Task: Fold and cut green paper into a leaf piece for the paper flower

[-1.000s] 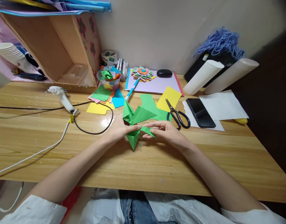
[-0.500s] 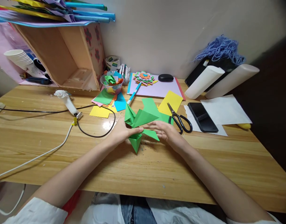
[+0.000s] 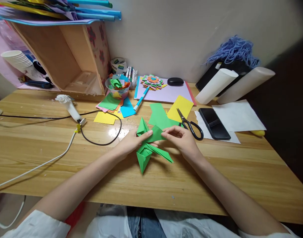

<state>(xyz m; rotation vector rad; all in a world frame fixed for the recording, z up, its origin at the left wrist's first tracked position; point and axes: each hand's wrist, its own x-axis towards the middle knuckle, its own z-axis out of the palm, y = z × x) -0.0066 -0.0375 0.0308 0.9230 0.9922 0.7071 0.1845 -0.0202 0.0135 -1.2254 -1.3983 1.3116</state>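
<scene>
A folded green paper shape (image 3: 148,150) with several pointed flaps sits at the middle of the wooden desk (image 3: 166,178). My left hand (image 3: 131,142) holds its left side, fingers pressed on the paper. My right hand (image 3: 182,140) pinches the upper right flap between thumb and fingers. A flat green sheet (image 3: 158,115) lies just behind the shape.
Black scissors (image 3: 191,125), a yellow sheet (image 3: 180,107) and a black phone (image 3: 214,124) on white paper lie to the right. Coloured paper squares (image 3: 112,107), a bowl of scraps (image 3: 116,86), a blue pen (image 3: 141,98), a glue gun (image 3: 68,106) with cables, a wooden box (image 3: 67,59) and rolls (image 3: 216,86) stand behind.
The green shape has been turned and lifted a little, its long flap now pointing down to the right. My right hand went from lying flat on the paper to pinching the upper flap.
</scene>
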